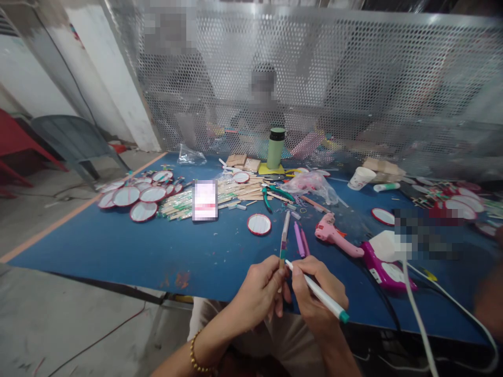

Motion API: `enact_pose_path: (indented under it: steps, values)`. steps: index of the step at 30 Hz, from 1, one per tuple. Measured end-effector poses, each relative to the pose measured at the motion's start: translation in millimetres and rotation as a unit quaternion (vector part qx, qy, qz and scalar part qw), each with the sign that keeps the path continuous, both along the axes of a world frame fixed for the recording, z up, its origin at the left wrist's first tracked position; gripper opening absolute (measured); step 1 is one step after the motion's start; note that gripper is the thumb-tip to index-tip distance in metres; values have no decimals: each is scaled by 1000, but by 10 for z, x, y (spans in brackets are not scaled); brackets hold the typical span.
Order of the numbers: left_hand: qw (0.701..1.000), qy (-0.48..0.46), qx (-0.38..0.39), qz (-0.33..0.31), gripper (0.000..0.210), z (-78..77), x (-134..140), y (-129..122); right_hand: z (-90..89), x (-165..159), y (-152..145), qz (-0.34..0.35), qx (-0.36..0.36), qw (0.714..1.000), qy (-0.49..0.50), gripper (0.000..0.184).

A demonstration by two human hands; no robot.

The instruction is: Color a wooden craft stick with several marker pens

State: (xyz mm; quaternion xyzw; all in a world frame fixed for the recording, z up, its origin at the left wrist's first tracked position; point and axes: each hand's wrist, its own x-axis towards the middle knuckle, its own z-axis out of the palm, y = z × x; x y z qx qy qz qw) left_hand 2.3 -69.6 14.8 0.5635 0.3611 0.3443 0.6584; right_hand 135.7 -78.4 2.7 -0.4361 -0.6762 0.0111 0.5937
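Observation:
My left hand (264, 288) pinches a thin wooden stick (283, 254) upright over the table's front edge. Purple and green bands colour the stick; whether the pale length above them belongs to it I cannot tell. In my right hand (320, 290) is a white marker pen (320, 296) with a green end, gripped like a writing pen. Its tip meets or nearly meets the stick just below the green band. Beyond my hands lie a purple marker (299, 240), a darker pinkish pen (305, 243) and a round white disc with a red rim (259, 224).
A pink glue gun (338, 238) and a magenta box (387, 272) with cables lie right. Red-rimmed discs (126, 196) and wooden sticks (183, 204) are piled left, near a phone (205, 200). Green-handled pliers (267, 199), a flask (275, 149) and a perforated metal screen (314, 78) stand farther back.

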Motion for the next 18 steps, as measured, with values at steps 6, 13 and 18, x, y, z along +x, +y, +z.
enact_pose_path:
  steps: [6, 13, 18]
  values:
    - [1000, 2, -5, 2, 34, 1, 6, 7, 39, 0, 16, -15, 24, 999, -23, 15]
    - [1000, 3, 5, -1, 35, -10, 0, 12, 54, 2, -13, -15, 3, 1000, -16, 18]
    - [1000, -6, -7, -1, 36, 0, 5, 2, 49, 1, 3, -5, 18, 1000, -12, 17]
